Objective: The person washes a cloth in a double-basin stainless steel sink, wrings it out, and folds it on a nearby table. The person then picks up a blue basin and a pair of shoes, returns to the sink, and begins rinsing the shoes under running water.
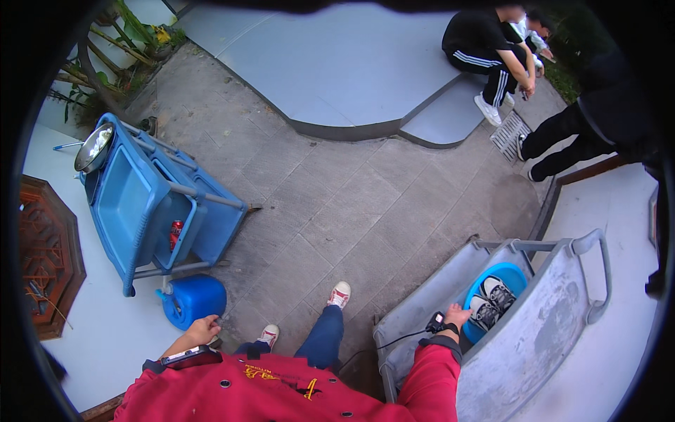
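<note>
On the middle shelf of a grey plastic utility cart (548,295) at the right, a light-blue basin (512,271) holds a pair of black-and-white sneakers (484,312). My right hand (457,315) reaches to the near left rim of that basin; its fingertips are at the rim, and whether they grip it I cannot tell. A small device with a cable is strapped at the right wrist. My left hand (204,329) holds nothing, its fingers loosely curled, just below a blue plastic jerrycan (200,298) that stands on the paving.
A blue utility cart (126,184) stands at the left, with a metal bowl (95,147) on top and a red can (175,235) inside. Ahead rises a low grey platform (337,63). Two people sit at its right end; another person stands near a floor drain grate (510,137).
</note>
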A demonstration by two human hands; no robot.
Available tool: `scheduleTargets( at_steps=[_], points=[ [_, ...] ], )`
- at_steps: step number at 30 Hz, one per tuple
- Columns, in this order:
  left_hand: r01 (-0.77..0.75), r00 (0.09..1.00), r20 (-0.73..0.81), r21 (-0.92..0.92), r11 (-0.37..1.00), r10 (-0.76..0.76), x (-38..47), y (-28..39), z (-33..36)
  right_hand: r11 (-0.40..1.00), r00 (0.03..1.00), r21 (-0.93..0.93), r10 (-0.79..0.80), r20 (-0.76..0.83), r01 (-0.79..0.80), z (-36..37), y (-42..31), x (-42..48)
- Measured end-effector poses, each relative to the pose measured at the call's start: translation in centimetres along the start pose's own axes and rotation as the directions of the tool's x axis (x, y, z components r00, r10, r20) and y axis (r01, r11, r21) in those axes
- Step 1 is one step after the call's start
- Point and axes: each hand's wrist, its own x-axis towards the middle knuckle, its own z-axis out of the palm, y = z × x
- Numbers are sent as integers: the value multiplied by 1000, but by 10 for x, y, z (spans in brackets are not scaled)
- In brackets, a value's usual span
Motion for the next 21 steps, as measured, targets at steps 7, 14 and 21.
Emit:
scheduleTargets(
  at_steps=[7,14,21],
  points=[
    [30,999,25,132,991,-33,-5,3,7,-571,749,-820,-526,403,41,-41,-2,60],
    [-83,996,51,171,982,76,11,10,14,-152,642,-883,-634,432,444,-68,37,-18],
    [-189,982,25,82,979,187,19,18,20,967,952,-191,-209,-224,168,-91,110,-140]
  ],
)
